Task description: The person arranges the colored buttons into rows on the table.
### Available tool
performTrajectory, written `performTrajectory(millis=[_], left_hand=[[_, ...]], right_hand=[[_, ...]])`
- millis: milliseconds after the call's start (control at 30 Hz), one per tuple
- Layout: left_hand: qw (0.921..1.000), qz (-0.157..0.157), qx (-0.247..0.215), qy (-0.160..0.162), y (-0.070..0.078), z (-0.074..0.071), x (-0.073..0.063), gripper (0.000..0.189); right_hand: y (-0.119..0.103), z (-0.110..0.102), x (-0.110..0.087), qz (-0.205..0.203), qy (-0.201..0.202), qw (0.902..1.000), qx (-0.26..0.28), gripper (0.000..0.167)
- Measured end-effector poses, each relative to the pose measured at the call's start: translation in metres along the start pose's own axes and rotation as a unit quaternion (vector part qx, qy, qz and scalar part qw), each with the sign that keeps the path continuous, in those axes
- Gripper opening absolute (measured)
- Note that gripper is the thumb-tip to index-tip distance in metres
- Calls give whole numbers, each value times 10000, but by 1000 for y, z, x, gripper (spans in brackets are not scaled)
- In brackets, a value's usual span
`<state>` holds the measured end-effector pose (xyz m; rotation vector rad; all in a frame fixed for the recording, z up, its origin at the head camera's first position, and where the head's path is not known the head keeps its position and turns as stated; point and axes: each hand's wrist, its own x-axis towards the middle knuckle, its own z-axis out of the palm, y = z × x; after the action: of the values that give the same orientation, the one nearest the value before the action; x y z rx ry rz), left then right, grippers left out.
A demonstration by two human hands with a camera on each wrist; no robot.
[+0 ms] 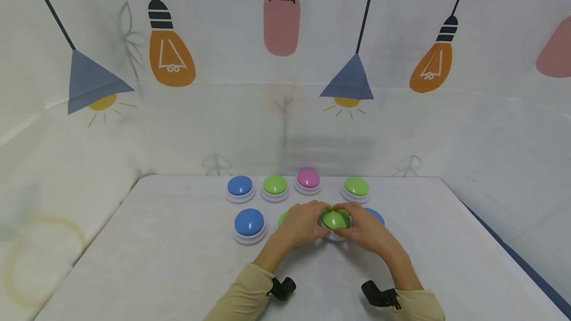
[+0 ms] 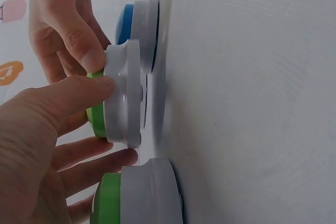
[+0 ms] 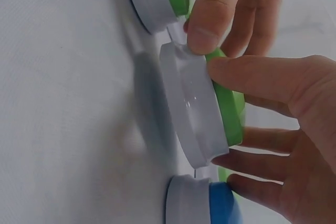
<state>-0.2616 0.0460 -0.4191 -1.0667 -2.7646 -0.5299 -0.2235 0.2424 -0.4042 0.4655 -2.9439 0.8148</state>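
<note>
Both hands hold one green push button [image 1: 335,219] with a round white base, at the front row. My left hand [image 1: 305,223] grips its left side, and my right hand [image 1: 366,227] grips the right. In the left wrist view the thumbs lie on the near side of the button [image 2: 124,98], with other fingers round its far side. A gap and a shadow show between its base and the table in the right wrist view, where the button [image 3: 194,103] is tilted. Another green button [image 1: 281,218] is mostly hidden behind my left hand; a blue button [image 1: 375,215] peeks out behind my right.
A blue button [image 1: 249,222] stands at the front row's left end. Behind are another blue button [image 1: 240,186], a green button [image 1: 274,185], a pink button [image 1: 308,179] and a further green button [image 1: 357,187]. The white table [image 1: 178,261] meets a lamp-printed cloth [image 1: 232,128].
</note>
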Motion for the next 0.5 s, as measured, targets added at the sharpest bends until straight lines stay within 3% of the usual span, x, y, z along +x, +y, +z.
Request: performTrajectory(millis=[300,500], left_hand=[[9984,127,437,-331,1,2,0,50],[9965,359,722,-233,9,9,1,50]], right_hand=[[2,3,0,44,-379,9992,109,48],[4,-2,-3,129,-574,9982,65,48]])
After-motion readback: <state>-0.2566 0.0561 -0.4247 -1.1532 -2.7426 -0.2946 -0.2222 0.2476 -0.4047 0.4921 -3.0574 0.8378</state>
